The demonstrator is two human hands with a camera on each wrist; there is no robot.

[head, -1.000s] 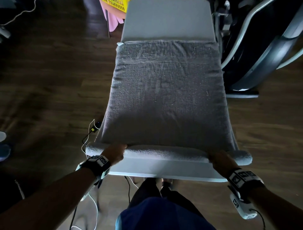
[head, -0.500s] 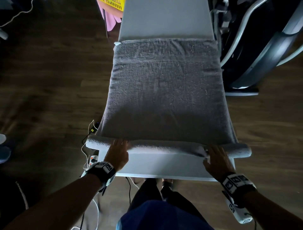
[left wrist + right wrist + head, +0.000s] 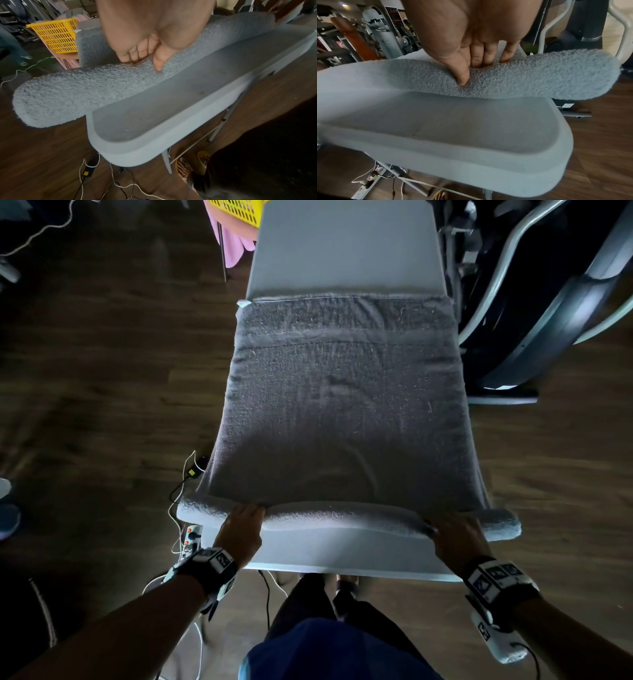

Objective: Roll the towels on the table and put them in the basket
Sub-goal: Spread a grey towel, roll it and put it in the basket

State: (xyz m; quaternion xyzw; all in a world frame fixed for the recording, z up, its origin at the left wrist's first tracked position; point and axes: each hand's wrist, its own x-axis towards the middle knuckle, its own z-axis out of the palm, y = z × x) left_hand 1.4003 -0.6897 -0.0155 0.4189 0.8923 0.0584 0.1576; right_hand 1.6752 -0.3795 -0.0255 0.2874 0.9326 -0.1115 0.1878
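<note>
The yellow basket (image 3: 239, 212) is cut off by the top edge.

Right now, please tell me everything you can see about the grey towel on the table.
The towel is grey, thick terry cloth, spread flat along the white table. Its near edge is rolled into a slim tube whose ends overhang both table sides. The left hand and right hand press on the roll, thumbs tucked against its near side. The far edge lies flat, with a woven band.
</note>
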